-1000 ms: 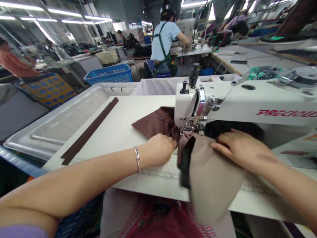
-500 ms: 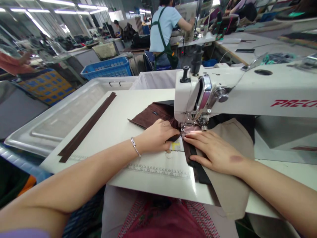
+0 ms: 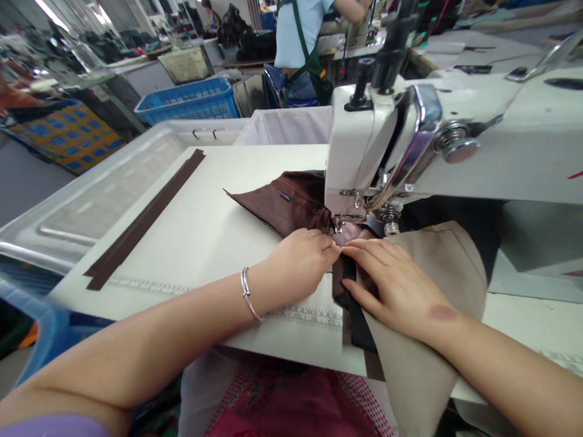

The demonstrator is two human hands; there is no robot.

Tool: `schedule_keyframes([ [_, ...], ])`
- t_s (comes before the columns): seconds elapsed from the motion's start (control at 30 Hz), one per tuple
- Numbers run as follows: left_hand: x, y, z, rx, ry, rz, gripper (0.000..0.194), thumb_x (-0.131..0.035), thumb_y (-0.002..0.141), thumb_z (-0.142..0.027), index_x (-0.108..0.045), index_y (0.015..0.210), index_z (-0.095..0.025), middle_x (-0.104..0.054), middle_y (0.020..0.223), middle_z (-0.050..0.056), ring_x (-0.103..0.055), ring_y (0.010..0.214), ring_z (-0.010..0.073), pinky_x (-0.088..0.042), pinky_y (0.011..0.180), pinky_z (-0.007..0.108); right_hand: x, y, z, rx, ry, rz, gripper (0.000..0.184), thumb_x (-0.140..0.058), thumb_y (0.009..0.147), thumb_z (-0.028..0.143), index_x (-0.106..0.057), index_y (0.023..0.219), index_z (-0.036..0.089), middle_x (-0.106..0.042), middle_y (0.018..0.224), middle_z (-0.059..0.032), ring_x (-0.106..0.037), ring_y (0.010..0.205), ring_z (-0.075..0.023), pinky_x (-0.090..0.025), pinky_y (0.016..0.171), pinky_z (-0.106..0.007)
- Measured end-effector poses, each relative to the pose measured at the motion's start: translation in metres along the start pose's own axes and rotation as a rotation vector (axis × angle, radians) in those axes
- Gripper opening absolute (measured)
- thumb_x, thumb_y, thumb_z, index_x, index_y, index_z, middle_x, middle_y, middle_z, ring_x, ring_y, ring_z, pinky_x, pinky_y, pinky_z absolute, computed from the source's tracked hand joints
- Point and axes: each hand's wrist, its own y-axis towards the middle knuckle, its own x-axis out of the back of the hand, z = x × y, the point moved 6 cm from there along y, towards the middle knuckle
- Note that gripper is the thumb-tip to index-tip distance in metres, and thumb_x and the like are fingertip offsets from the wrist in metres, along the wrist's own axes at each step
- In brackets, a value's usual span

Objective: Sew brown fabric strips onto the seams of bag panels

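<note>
Brown fabric [image 3: 291,203] with a small dark label lies bunched under the presser foot [image 3: 339,226] of a white sewing machine [image 3: 359,152]. Just in front of the foot, my left hand [image 3: 300,264] is closed, its fingertips pinching the fabric's edge. My right hand [image 3: 392,282] lies with fingers stretched over the layers, its fingertips almost meeting the left ones. Beneath it a beige fabric piece [image 3: 423,364] drapes over the table's front edge. A black strip [image 3: 362,328] and brown edging show beside the right thumb. The needle tip cannot be made out.
Brown strips [image 3: 150,212] lie on the left of the white tabletop [image 3: 214,243], which has a printed ruler [image 3: 314,317] near its front. Left of it stands a clear plastic tub [image 3: 109,188]. A blue basket [image 3: 186,100] and a seated co-worker [image 3: 300,42] are behind.
My right hand moved from the right edge of the beige piece to flat on the layers by the foot. My left hand stays near the foot, pinching fabric. The view has come closer.
</note>
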Motion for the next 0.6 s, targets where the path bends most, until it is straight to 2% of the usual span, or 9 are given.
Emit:
schedule_keyframes([
  [0.2, -0.001, 0.002, -0.001, 0.022, 0.023, 0.017, 0.027, -0.050, 0.086, -0.014, -0.061, 0.111, -0.010, -0.064, 0.105, 0.012, -0.059, 0.097, 0.0256, -0.047, 0.083, 0.039, -0.002, 0.002, 0.000, -0.006, -0.050, 0.058, 0.043, -0.052, 0.090, 0.037, -0.053, 0.127, 0.015, -0.055, 0.131, -0.0131, -0.048, 0.120, -0.0306, -0.038, 0.103, -0.051],
  [0.6, -0.001, 0.014, 0.007, 0.047, 0.004, -0.041, 0.025, -0.049, 0.087, -0.016, -0.064, 0.107, -0.011, -0.066, 0.099, 0.012, -0.061, 0.092, 0.0262, -0.046, 0.080, 0.040, -0.005, 0.012, -0.008, -0.013, -0.125, 0.054, 0.044, -0.048, 0.093, 0.038, -0.051, 0.130, 0.015, -0.053, 0.134, -0.0139, -0.048, 0.121, -0.0322, -0.040, 0.099, -0.053],
])
